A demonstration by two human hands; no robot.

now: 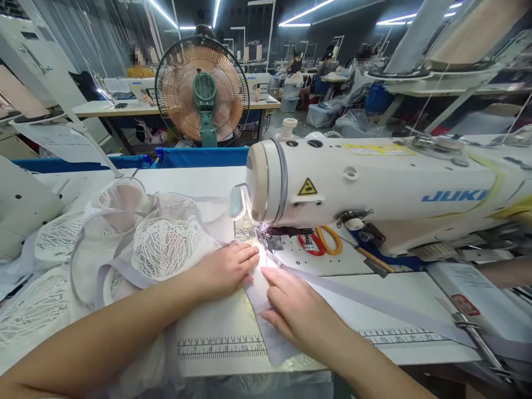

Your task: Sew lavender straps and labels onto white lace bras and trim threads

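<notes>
My left hand (228, 269) lies flat on white-lilac fabric just left of the sewing machine's needle area (261, 235), its fingers stretched out together. My right hand (297, 305) is bent over the lilac fabric panel (274, 346) in front of the needle, with the fabric's edge at its thumb and fingers. A pale lilac elastic band (374, 302) runs from the right edge of the table to the presser foot. White lace bra pieces (166, 244) joined by lilac bands are heaped left of my left hand. The fabric under both palms is hidden.
The JUKI machine head (374, 183) spans the right side above the table. Red- and orange-handled scissors (328, 241) lie beneath it. A printed ruler (220, 348) runs along the front edge. A fan (202, 91) stands behind; people work at machines farther back.
</notes>
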